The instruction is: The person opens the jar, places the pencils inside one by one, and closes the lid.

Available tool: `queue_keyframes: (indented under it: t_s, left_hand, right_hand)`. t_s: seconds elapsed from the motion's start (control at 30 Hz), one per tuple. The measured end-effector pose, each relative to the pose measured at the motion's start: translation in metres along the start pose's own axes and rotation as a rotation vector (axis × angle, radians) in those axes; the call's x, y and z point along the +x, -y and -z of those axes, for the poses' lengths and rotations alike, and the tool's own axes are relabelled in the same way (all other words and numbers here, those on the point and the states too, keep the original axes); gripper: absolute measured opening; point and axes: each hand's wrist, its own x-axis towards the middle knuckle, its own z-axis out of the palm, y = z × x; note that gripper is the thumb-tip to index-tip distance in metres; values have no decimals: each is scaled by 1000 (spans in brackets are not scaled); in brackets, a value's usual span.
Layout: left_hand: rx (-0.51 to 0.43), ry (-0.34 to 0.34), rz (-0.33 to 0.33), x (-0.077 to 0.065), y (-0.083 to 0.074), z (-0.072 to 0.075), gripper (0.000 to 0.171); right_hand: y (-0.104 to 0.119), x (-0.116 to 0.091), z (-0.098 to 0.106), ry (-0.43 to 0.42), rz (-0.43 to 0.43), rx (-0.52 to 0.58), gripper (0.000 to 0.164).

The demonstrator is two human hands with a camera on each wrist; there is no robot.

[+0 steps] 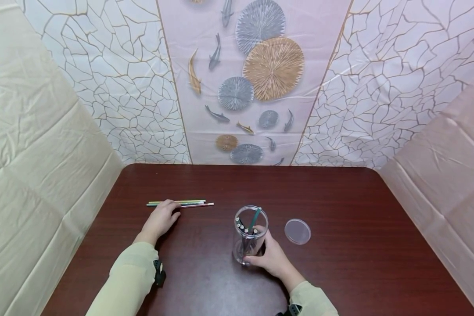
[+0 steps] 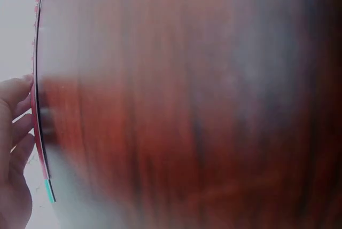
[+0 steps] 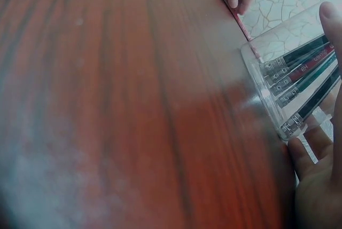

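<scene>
At the left of the table in the head view, my left hand (image 1: 160, 220) reaches over several loose pencils (image 1: 195, 202) lying side by side. Its fingertips touch them and the thumb stands apart. My right hand (image 1: 274, 256) grips a clear jar (image 1: 238, 252) around its right side, thumb in front. The jar stands upright and holds several pencils; a green pencil (image 1: 254, 218) leans up to the rim. In the right wrist view, a red pencil (image 3: 305, 68) and dark ones rest with their metal ends at the jar's base. Part of the jar is hidden behind the right hand.
A round clear lid (image 1: 298, 231) lies flat to the right of the jar. All of this is on a dark red-brown wooden table (image 1: 363, 272). Patterned cloth (image 1: 138, 109) hangs behind the far edge, with plain cloth along both sides.
</scene>
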Motion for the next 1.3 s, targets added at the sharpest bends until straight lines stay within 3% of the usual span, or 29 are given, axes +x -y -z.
queue_keyframes:
  t_s: [0.4, 0.67, 0.9, 1.13, 1.3]
  left_hand:
    - [9, 8, -23, -3, 1, -2, 7]
    - [19, -6, -27, -5, 0, -1, 4]
    - [0, 3, -1, -4, -6, 3, 4]
    - [15, 54, 26, -1, -14, 11, 7]
    - [2, 50, 4, 3, -23, 19, 10]
  right_hand:
    - [-3, 0, -2, -5, -2, 0, 75]
    - [-39, 5, -11, -14, -22, 8, 81]
    - [-40, 5, -10, -42, 20, 2, 80]
    - [-41, 4, -11, -50, -3, -37, 80]
    - [-41, 4, -13, -58, -17, -40, 81]
